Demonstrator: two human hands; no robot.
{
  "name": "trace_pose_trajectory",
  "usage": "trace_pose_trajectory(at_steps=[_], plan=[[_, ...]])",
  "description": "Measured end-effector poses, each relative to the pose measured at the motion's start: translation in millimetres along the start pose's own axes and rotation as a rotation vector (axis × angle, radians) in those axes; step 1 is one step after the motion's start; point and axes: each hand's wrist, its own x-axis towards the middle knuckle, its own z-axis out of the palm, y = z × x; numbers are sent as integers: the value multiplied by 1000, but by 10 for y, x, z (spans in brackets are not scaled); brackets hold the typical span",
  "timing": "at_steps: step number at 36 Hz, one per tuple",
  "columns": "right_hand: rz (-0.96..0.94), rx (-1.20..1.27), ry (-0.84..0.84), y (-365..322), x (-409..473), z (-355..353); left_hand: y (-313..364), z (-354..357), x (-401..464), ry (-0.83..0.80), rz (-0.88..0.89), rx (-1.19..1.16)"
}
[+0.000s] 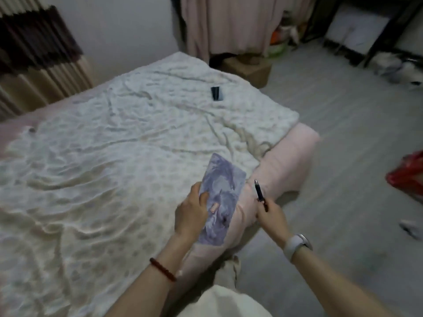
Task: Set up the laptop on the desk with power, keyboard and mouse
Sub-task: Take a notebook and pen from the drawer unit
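The wide bed with the crumpled white patterned blanket (119, 143) fills the left and middle of the view, and its pink sheet corner (295, 161) hangs down toward the grey floor (332, 124). No laptop, keyboard, mouse or power cable shows anywhere, and the desk itself is not clearly seen; only a dark frame stands at the far right, too blurred to name.

The flat rectangular pad with a blue-grey dragon print (220, 197) is held over the near right edge of the bed. The left hand (191, 216) has its grip closed on the pad's long left side, thumb on top. The right hand (271, 216) pinches a slim black pen (259, 193), tip pointing up and away, just beside the pad but apart from it.

I judge that the step is clearing small things before the setup, or bringing the pad to the desk as a mouse mat. To do it well, both things should be put down in one place so the hands become free for the laptop. The pad is limp at its free end, so holding it nearer the middle would keep it flat.

The floor to the right is open for walking, but a red plastic bag (407, 175) lies near the right edge, and a small dark phone-like object (217, 93) rests near the far corner of the bed.
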Motion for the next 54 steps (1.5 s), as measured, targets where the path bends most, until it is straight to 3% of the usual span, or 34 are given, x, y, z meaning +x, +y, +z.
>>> trace_pose_trajectory(at_steps=[2, 17, 25, 34, 39, 54], plan=[[45, 23, 94, 184, 361, -475, 403, 478, 389, -103, 108, 24], [240, 100, 459, 784, 2541, -3312, 3039, 2971, 2622, -425, 467, 66], [210, 114, 585, 1326, 3956, -4941, 4585, 4620, 3634, -470, 651, 116], [203, 109, 540, 1640, 5657, -6779, 6172, 5948, 4792, -399, 628, 193], [166, 68, 467, 1534, 6738, -7434, 6717, 6401, 5611, -350, 580, 188], [111, 42, 354, 822, 10982, -9092, 8127, 8162, 9258, -208, 406, 168]])
